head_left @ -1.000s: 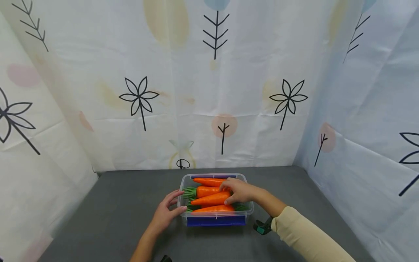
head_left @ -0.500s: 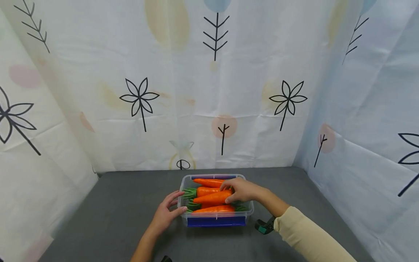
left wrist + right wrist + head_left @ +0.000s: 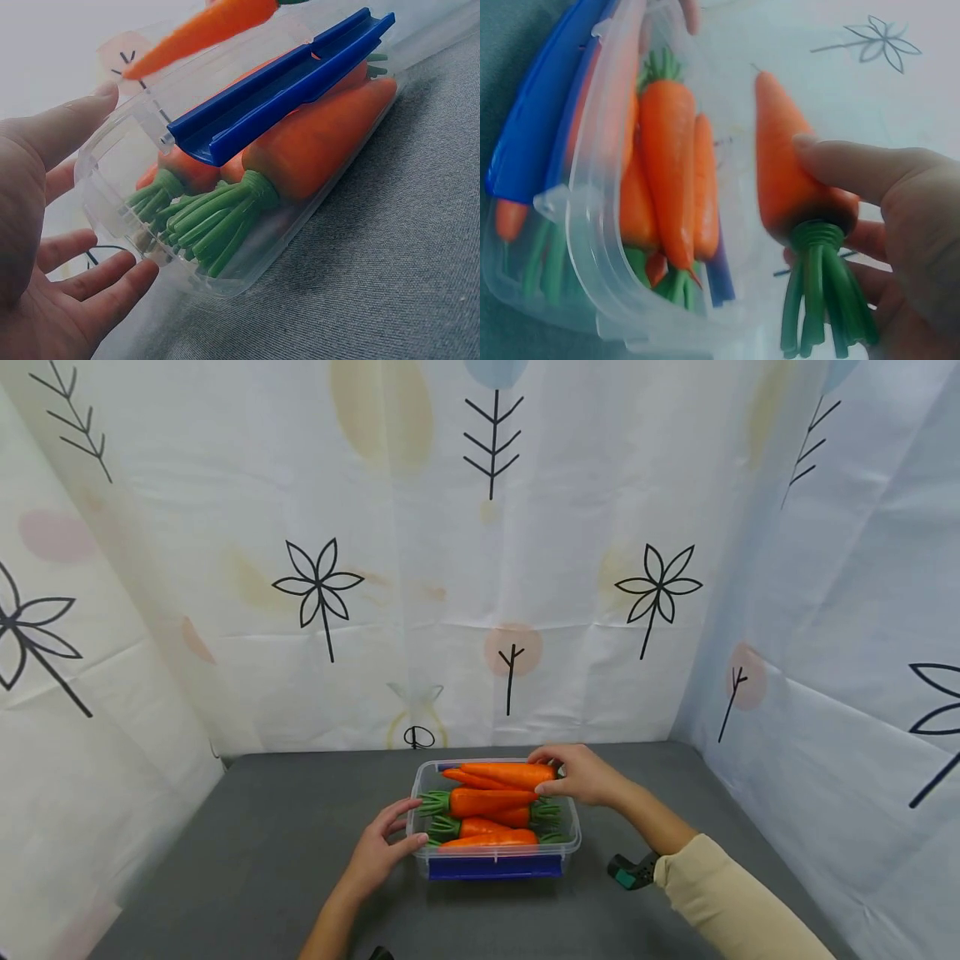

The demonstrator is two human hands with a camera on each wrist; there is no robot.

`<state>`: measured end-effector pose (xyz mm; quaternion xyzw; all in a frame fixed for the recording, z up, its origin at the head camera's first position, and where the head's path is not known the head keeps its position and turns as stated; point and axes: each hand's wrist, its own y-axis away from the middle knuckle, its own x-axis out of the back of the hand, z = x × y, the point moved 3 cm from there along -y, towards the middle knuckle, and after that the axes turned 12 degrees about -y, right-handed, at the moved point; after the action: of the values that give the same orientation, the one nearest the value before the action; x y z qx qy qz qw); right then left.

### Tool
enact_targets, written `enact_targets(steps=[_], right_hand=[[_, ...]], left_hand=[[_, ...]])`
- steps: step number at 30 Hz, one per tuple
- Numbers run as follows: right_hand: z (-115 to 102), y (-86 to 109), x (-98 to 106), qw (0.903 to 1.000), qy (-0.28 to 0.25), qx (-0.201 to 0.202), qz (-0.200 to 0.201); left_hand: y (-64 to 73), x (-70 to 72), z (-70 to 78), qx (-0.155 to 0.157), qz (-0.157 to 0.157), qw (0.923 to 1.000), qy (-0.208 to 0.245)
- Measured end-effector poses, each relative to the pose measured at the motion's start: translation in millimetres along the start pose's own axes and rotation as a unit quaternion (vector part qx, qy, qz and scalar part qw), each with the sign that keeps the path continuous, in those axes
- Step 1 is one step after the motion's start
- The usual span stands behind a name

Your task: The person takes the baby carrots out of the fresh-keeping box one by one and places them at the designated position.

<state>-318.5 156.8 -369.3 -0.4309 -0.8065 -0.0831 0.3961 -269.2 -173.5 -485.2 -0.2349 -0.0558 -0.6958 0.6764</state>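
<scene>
A clear plastic box (image 3: 495, 852) with blue latches holds several orange carrots with green tops. My right hand (image 3: 588, 775) pinches one carrot (image 3: 787, 172) near its thick end, thumb on one side and fingers on the other. In the head view this carrot overlaps the back rim, its tip pointing left; the right wrist view shows it apart from the box, stems hanging down. At the box's left end, my left hand (image 3: 377, 853) rests with thumb and fingers spread, fingertips right at the wall. Another carrot (image 3: 487, 802) lies across the top of the pile inside.
The box stands on a dark grey table (image 3: 315, 827). Patterned white cloth (image 3: 450, 568) hangs behind and along both sides. A black strap device (image 3: 632, 872) is on the right wrist, below the cream sleeve (image 3: 738, 893).
My right hand has lifted a carrot off the middle of the pile and moved it back and right, uncovering the carrots and green tops beneath. The left hand stays at the box's left end.
</scene>
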Motion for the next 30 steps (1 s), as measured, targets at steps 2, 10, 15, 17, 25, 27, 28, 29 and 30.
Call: enact_targets(steps=[2,10,15,17,25,27,28,29,30], right_hand=[[2.4,2.3,5.1,0.9995,0.007,0.006,0.031],[18.3,13.8,16.7,0.9876,0.001,0.000,0.157],[32.2,20.4,19.1,0.9764,0.013,0.003,0.215],[39.2,22.9,19.2,0.9725,0.016,0.004,0.232],[69.0,31.9,14.8,0.9554,0.016,-0.042,0.292],[75.5,33.6,13.0,0.9507,0.014,-0.055,0.305],[79.0,34.5,11.7,0.9487,0.011,-0.064,0.309],[82.7,35.5,10.5,0.9467,0.009,-0.074,0.313],[86.7,36.4,8.9,0.9446,0.007,-0.087,0.316]], left_hand=[[-0.2,-0.2,-0.6,0.001,0.001,1.0000,0.002],[-0.2,-0.3,-1.9,0.007,0.007,0.9999,-0.012],[1.0,0.0,1.0,0.009,0.001,0.9999,-0.012],[1.3,-0.1,1.6,0.007,0.001,0.9999,-0.008],[2.1,0.1,3.9,0.010,0.004,0.9999,-0.011],[2.4,0.1,4.1,0.011,0.004,0.9999,-0.011],[2.5,0.1,4.2,0.011,0.004,0.9999,-0.010],[2.7,0.1,4.3,0.012,0.003,0.9999,-0.010],[2.8,-0.1,4.3,0.012,0.003,0.9999,-0.010]])
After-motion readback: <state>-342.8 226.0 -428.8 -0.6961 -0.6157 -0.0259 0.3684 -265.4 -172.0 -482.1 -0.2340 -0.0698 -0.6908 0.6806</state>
